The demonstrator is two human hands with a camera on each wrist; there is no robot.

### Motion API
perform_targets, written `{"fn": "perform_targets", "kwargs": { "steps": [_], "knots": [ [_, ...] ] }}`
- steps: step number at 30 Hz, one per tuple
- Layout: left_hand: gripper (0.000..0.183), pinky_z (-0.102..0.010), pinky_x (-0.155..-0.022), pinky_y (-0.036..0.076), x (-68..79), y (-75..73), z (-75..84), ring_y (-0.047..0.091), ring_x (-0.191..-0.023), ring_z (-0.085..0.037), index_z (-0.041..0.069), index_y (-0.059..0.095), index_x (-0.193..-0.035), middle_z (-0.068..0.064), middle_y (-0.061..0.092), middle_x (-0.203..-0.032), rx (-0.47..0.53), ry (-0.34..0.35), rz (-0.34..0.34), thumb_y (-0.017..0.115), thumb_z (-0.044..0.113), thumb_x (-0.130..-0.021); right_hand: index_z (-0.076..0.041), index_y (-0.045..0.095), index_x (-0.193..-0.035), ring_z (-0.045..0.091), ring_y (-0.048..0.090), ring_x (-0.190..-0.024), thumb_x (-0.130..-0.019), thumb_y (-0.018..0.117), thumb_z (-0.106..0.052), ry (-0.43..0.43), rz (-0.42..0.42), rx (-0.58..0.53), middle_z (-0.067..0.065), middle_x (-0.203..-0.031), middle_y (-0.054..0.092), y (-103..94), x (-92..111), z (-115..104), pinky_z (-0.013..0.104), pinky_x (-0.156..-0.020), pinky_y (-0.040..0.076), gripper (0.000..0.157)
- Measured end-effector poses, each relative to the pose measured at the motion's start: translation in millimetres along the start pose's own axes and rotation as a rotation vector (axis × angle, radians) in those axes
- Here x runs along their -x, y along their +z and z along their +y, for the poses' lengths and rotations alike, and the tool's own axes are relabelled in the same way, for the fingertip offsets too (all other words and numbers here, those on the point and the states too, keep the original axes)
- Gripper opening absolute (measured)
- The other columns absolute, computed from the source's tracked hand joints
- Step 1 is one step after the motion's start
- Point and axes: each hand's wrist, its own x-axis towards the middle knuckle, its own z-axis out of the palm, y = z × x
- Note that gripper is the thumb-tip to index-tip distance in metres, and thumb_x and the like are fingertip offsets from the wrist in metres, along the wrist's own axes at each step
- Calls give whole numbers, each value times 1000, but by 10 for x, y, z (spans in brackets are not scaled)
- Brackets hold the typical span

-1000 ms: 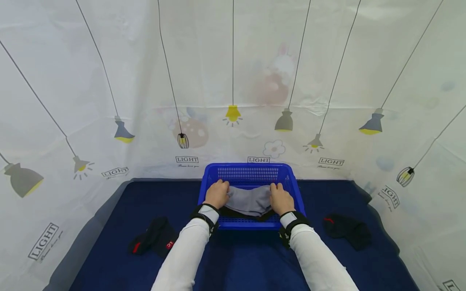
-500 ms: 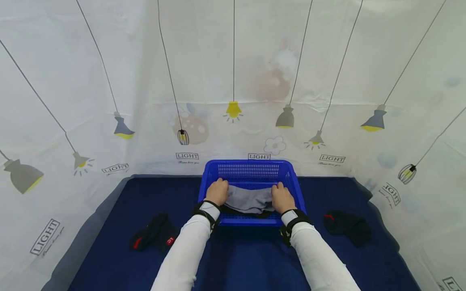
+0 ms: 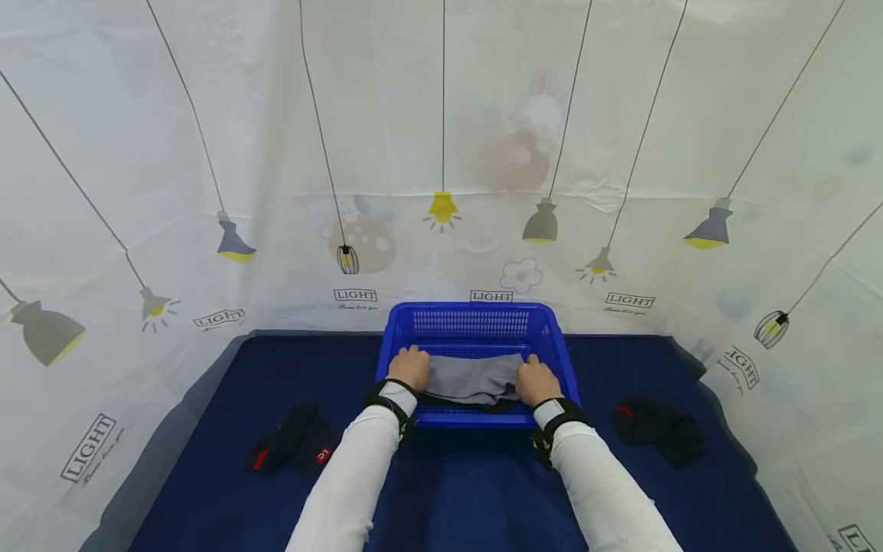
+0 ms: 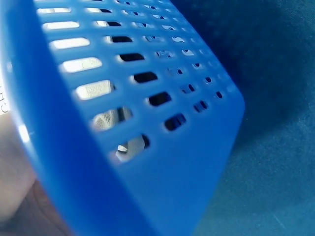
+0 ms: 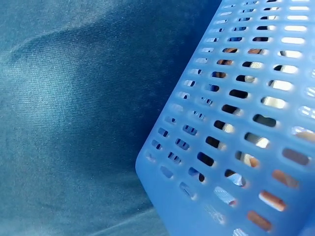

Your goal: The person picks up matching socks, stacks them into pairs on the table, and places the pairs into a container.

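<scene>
Head view: the gray cloth (image 3: 472, 379) lies inside the blue plastic basket (image 3: 472, 306), long axis running left to right, parallel to the basket's long sides; its ends point at the two hands, and its near edge bows toward the person. The left hand (image 3: 411, 369) grips the left end and the right hand (image 3: 538, 381) the right end, fingers curled nearly closed, tips partly hidden. Dark fabric (image 3: 500, 407) shows beneath the cloth. Left wrist view: the basket's slotted wall (image 4: 172, 182) stands over the tabletop (image 4: 275, 162); finger closure cannot be determined here. Right wrist view: the opposite wall's slots, not legible from the head, show skin-toned patches; finger closure is likewise indeterminable.
</scene>
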Motion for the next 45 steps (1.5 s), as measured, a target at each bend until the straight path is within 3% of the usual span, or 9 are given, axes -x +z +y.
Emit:
{"fn": "perform_targets", "kwargs": {
  "steps": [12, 22, 29, 34, 40, 45],
  "knots": [
    [32, -48, -104, 45, 48, 53, 14, 57, -120, -37, 3, 74, -115, -17, 65, -127, -73, -17, -56, 65, 20, -89, 6, 71, -112, 44, 60, -113, -97, 56, -14, 29, -85, 19, 27, -121, 60, -18, 24, -21, 58, -94, 52, 29],
    [35, -49, -105, 45, 70, 58, -13, 56, -121, -36, 2, 73, -116, -17, 64, -127, -72, 23, -76, 66, 23, -89, 0, 66, -126, 45, 58, -117, -99, 58, -16, -55, -70, 58, 26, -128, 60, -64, 23, -42, 59, -97, 50, 33],
    [39, -50, -109, 43, 177, -81, -22, 55, -125, -38, 3, 70, -123, -17, 61, -133, -72, 90, -111, 66, 27, -93, -2, 64, -130, 45, 59, -119, -99, 58, -18, -136, -45, 76, 24, -131, 61, -154, 59, -42, 61, -98, 49, 35],
    [46, -49, -109, 44, 339, -205, 7, 55, -128, -36, 8, 65, -134, -14, 60, -139, -76, 148, -47, 70, 28, -93, -5, 63, -132, 44, 60, -118, -100, 60, -21, -184, 17, 65, 22, -131, 63, -217, 172, -23, 60, -95, 50, 36],
    [45, -49, -104, 49, 539, -249, 33, 59, -124, -36, 7, 65, -133, -15, 62, -136, -41, 234, 73, 70, 28, -93, -6, 65, -130, 42, 63, -112, -99, 61, -23, -216, 114, 34, 21, -125, 66, -219, 323, -24, 59, -90, 53, 36],
    [43, -49, -101, 50, 691, -270, 59, 60, -122, -37, 7, 64, -131, -15, 63, -135, -10, 281, 143, 69, 27, -94, -4, 67, -126, 39, 66, -104, -95, 67, -20, -303, 261, 19, 18, -115, 69, -202, 478, -68, 55, -82, 55, 35]
  ]
}}
